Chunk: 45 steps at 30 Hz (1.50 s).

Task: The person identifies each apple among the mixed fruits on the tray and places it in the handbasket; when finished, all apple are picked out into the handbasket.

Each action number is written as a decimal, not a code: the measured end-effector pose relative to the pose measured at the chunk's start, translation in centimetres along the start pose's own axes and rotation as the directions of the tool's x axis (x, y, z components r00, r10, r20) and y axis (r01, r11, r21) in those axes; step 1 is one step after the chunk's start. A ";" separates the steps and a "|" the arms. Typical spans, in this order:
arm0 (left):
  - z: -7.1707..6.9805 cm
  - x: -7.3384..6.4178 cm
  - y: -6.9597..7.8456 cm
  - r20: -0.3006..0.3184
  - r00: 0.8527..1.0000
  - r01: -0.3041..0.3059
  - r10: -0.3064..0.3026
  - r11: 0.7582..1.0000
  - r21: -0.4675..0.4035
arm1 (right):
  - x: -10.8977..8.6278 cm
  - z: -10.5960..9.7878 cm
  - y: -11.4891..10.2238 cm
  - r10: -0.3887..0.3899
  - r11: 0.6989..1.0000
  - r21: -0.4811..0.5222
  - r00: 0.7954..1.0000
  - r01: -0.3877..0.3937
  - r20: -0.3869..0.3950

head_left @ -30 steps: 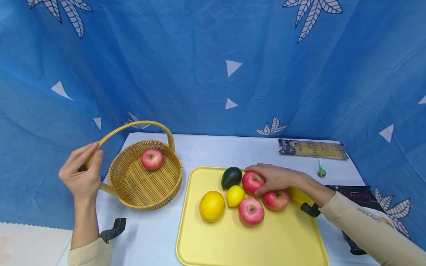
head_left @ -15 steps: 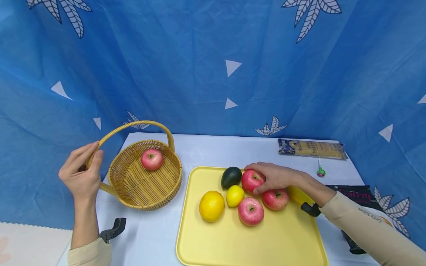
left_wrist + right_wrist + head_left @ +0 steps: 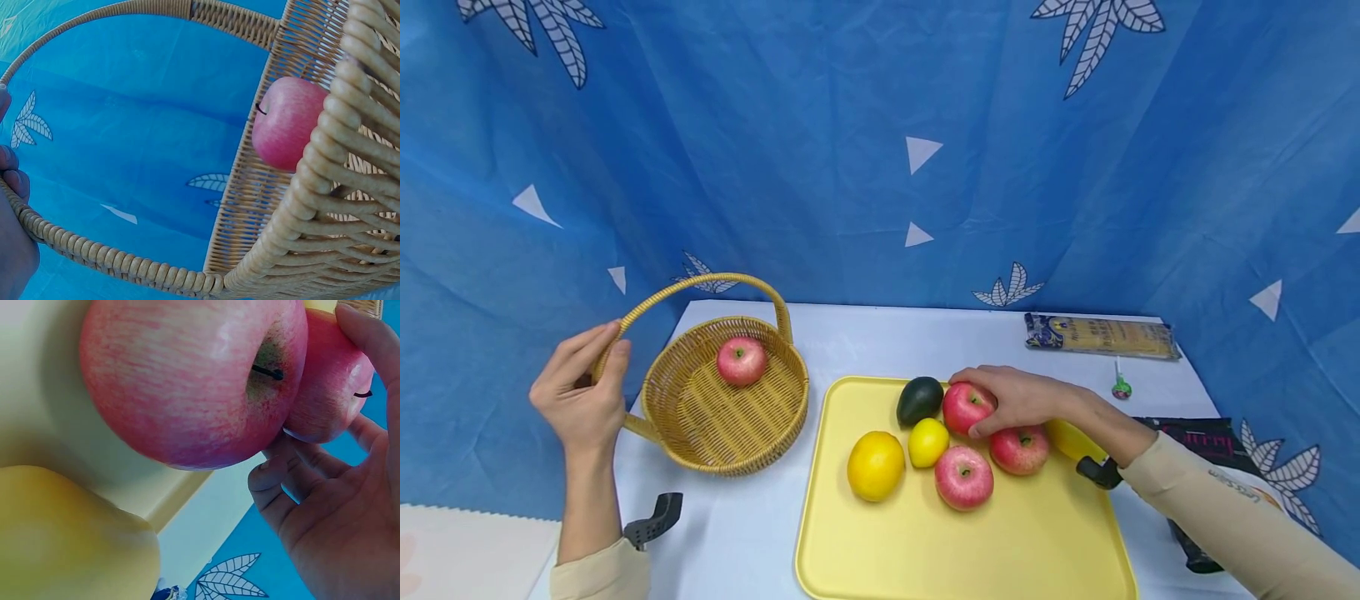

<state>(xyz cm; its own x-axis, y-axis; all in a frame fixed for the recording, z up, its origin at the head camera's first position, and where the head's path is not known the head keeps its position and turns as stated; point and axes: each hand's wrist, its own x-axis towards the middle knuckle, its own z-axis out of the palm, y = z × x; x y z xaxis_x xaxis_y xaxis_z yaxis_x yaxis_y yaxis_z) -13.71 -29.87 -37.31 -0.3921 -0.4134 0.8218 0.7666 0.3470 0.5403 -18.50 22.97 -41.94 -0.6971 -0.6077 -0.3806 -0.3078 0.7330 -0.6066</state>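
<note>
My left hand (image 3: 580, 379) grips the arched handle of a wicker basket (image 3: 662, 425), fingers and thumb curled round it. Inside the basket lies a red apple (image 3: 742, 362), seen also in the left wrist view as a pink apple (image 3: 289, 124). Over the yellow tray (image 3: 880, 567), my right hand (image 3: 1018, 398) holds another apple (image 3: 966, 408) between thumb and fingers. In the right wrist view that apple (image 3: 328, 375) sits in the grasp, behind a larger-looking apple (image 3: 187, 381). Two more apples, a front one (image 3: 964, 478) and a right one (image 3: 1019, 451), lie close by.
On the tray are an avocado-like dark green fruit (image 3: 920, 401), a lemon (image 3: 928, 442), an orange-yellow round fruit (image 3: 876, 466) and a yellow fruit (image 3: 1067, 437) partly under my right wrist. Behind lie a noodle-like packet (image 3: 1105, 337) and a lollipop (image 3: 1121, 387); a black bag (image 3: 1202, 437) is at right.
Both hands keep their holds on the basket handle and the apple. The whole head view has shifted very slightly left; nothing else visibly moves.
</note>
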 end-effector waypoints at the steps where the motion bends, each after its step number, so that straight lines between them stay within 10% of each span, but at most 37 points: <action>1: 0.0 0.0 -0.1 -0.001 1.000 0.000 0.000 1.000 -0.005 | 0.0 0.0 -0.1 -0.003 1.000 -0.002 1.000 0.003 -0.002; 45: 0.2 -0.1 0.6 0.008 1.000 -0.007 0.006 0.999 0.040 | 0.0 -0.4 -2.6 -0.093 0.994 -0.065 0.994 0.090 -0.058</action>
<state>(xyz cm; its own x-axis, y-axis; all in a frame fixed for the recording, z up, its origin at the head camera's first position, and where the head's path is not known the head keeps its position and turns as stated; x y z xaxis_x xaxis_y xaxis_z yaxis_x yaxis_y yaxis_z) -13.33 -29.48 -37.07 -0.3911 -0.4047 0.8266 0.7480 0.3834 0.5417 -17.94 21.21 -40.09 -0.7019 -0.6546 -0.2809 -0.4105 0.6940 -0.5915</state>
